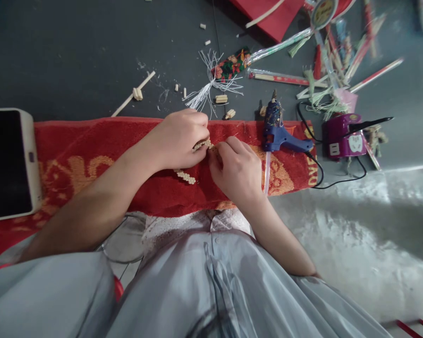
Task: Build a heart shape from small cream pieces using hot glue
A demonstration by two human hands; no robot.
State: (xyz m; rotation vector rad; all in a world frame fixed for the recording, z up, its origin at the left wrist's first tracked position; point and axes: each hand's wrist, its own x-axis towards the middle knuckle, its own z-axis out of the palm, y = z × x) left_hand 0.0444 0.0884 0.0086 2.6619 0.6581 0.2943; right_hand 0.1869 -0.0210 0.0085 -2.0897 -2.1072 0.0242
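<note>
My left hand is closed on a strip of small pale straw-like pieces, above the red towel. From the other side, my right hand pinches the same strip near its end, thumb and fingers pressed together. The fingertips hide part of it. A similar pale strip shows below my left hand; whether it joins the held one, I cannot tell. The red towel with orange patterns lies under both hands along the table edge. Right of my right hand, a blue glue gun rests on the towel with a clear glue stick.
A white-framed dark tablet lies at the left. Behind my hands are white strings, small bundled pieces and a thin stick. Wrapped straws clutter the back right. A purple box with a black cord stands right.
</note>
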